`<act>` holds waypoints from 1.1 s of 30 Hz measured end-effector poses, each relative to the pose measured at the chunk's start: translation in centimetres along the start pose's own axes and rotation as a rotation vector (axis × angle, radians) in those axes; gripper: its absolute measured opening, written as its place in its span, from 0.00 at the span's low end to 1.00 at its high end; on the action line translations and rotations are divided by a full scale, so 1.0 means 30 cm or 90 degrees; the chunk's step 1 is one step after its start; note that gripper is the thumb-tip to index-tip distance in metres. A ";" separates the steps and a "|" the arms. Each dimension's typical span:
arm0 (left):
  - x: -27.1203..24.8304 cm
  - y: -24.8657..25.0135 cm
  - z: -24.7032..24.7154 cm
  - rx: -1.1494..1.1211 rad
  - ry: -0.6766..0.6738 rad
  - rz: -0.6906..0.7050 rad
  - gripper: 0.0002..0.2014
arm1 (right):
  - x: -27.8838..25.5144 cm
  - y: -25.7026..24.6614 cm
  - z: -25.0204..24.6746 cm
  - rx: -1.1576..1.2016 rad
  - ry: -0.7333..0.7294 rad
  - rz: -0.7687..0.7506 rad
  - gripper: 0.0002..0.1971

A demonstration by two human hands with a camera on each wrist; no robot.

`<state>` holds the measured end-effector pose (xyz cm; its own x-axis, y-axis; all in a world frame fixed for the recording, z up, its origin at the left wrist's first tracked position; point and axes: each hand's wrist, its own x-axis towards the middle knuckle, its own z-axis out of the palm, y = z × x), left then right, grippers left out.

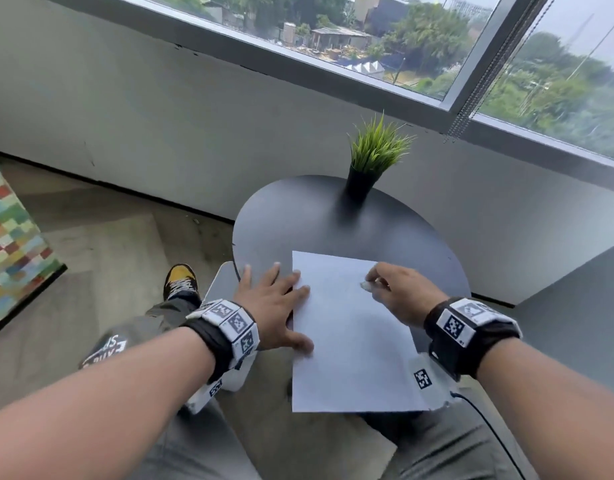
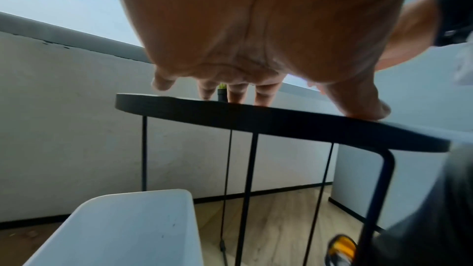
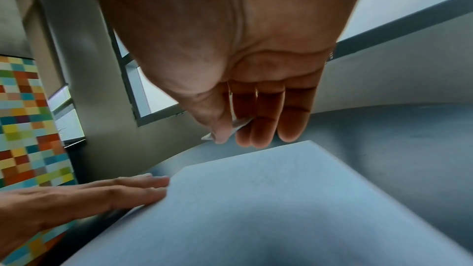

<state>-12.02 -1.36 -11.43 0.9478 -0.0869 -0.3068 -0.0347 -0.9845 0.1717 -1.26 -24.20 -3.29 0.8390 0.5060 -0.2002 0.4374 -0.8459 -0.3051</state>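
Note:
A white sheet of paper [image 1: 350,341] lies on the round black table [image 1: 298,209], its near end hanging past the table's edge over my lap. My left hand [image 1: 285,313] lies flat with straight, spread fingers; its fingertips and thumb press on the sheet's left edge [image 3: 179,185]. My right hand [image 1: 371,285] hovers over the sheet's far part and pinches a small white piece [image 3: 238,126] between thumb and fingers. What that piece is I cannot tell. In the left wrist view the left fingertips [image 2: 261,96] touch the tabletop [image 2: 281,122].
A small green plant in a black pot [image 1: 361,181] stands at the table's far side. A white bin [image 2: 122,230] sits on the floor left of the table legs. A chequered coloured panel [image 1: 11,244] stands far left. A wall and window run behind.

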 end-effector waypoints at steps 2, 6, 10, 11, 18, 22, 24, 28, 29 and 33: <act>0.004 0.028 0.011 0.004 0.005 0.027 0.54 | 0.036 -0.030 0.029 0.009 -0.028 -0.016 0.07; 0.042 0.018 -0.026 -0.076 0.028 -0.013 0.51 | 0.098 -0.056 0.069 0.024 -0.061 -0.028 0.08; 0.126 -0.053 -0.092 -0.061 0.004 -0.067 0.58 | 0.154 -0.046 0.077 0.048 -0.076 -0.030 0.10; 0.145 -0.068 -0.102 -0.039 -0.013 -0.064 0.59 | 0.169 -0.045 0.077 0.057 -0.078 -0.033 0.10; 0.193 -0.129 -0.111 0.041 -0.043 0.026 0.61 | 0.234 -0.035 0.100 0.091 -0.136 -0.067 0.12; 0.191 -0.139 -0.096 0.026 -0.044 0.046 0.62 | 0.277 -0.052 0.079 0.136 -0.123 -0.081 0.11; 0.190 -0.137 -0.093 0.027 -0.047 0.052 0.63 | 0.305 -0.074 0.074 0.133 -0.117 -0.089 0.10; 0.191 -0.136 -0.093 0.023 -0.056 0.048 0.67 | 0.351 -0.122 0.101 0.089 -0.123 -0.102 0.09; 0.192 -0.136 -0.092 0.017 -0.056 0.043 0.68 | 0.361 -0.128 0.110 0.079 -0.104 -0.097 0.10; 0.193 -0.134 -0.096 0.008 -0.057 0.035 0.69 | 0.348 -0.146 0.149 0.068 -0.097 -0.091 0.09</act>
<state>-5.48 2.53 -11.20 0.9123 -0.1536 -0.3797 -0.0902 -0.9796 0.1794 4.15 -14.46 -8.21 0.7087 0.6456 -0.2844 0.5048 -0.7457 -0.4349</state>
